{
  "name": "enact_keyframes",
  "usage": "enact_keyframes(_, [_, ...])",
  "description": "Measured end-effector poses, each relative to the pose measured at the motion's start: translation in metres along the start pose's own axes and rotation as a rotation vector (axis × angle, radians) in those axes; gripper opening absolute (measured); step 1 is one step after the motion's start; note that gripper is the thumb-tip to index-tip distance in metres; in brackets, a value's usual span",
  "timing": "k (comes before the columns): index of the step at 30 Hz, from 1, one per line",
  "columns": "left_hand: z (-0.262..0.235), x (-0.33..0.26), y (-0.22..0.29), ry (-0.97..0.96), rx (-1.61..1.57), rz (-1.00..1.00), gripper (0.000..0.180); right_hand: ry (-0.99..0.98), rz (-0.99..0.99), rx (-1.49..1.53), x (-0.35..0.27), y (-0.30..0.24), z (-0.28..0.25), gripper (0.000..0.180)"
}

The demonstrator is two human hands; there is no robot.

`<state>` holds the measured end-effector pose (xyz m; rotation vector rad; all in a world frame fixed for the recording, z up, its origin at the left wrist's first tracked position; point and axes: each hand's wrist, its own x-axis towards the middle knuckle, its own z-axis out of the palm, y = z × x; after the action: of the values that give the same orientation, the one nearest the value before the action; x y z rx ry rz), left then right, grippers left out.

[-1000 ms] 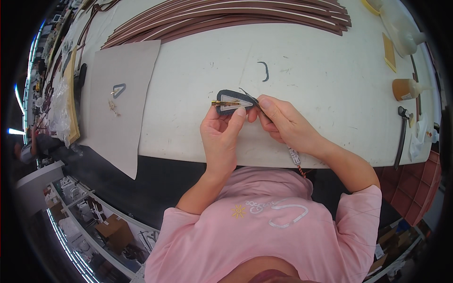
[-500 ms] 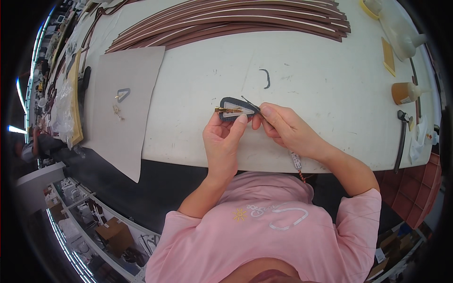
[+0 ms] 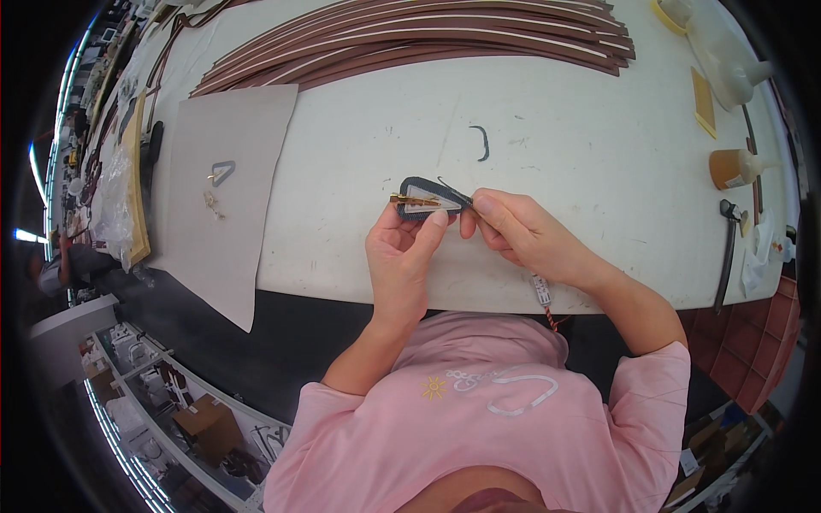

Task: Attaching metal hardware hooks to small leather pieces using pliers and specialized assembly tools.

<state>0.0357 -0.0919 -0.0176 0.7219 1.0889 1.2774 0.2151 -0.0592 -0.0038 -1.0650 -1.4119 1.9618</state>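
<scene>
My left hand [image 3: 402, 244] holds a triangular hair clip [image 3: 411, 184] by its wide end, with the thumb lying on its face. The piece has a dark border and a pale middle. A gold metal clip [image 3: 402, 198] lies along it and juts out past the wide end. My right hand [image 3: 522, 231] pinches at the narrow tip, thumb against the fingers. From that tip a thin dark strip [image 3: 451, 186] sticks up and to the left; its other end is hidden in my right fingers. Beyond the hands a curved dark strip [image 3: 485, 144] lies on the table.
A grey sheet [image 3: 227, 128] at left bears a grey triangular frame [image 3: 223, 173] and small gold pieces [image 3: 214, 205]. Long brown strips [image 3: 410, 47] lie across the far side of the white table [image 3: 359, 128]. At right are an amber bottle [image 3: 729, 169] and a dark-handled tool [image 3: 729, 248].
Both hands stay nearly in place around the hair clip. The thin dark strip at its tip has shifted very slightly.
</scene>
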Motion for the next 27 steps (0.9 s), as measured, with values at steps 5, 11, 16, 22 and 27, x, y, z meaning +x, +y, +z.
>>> enact_keyframes(5, [0.000,-0.001,0.001,-0.004,0.000,-0.004,0.021,-0.003,0.012,-0.019,-0.001,-0.002,-0.001,0.042])
enact_keyframes(11, [-0.001,-0.002,-0.002,-0.010,0.022,0.024,0.019,-0.010,0.003,-0.033,-0.002,-0.002,-0.002,0.042])
enact_keyframes(16, [-0.001,-0.001,0.000,-0.012,0.013,0.001,0.021,-0.015,0.055,-0.023,-0.003,-0.007,-0.005,0.038])
enact_keyframes(22, [-0.003,0.002,0.008,-0.034,0.004,-0.043,0.021,-0.011,-0.038,-0.090,-0.001,0.000,-0.006,0.042])
enact_keyframes(27, [-0.019,0.008,0.022,-0.039,-0.045,-0.066,0.022,-0.044,0.043,-0.078,-0.011,-0.017,-0.011,0.042])
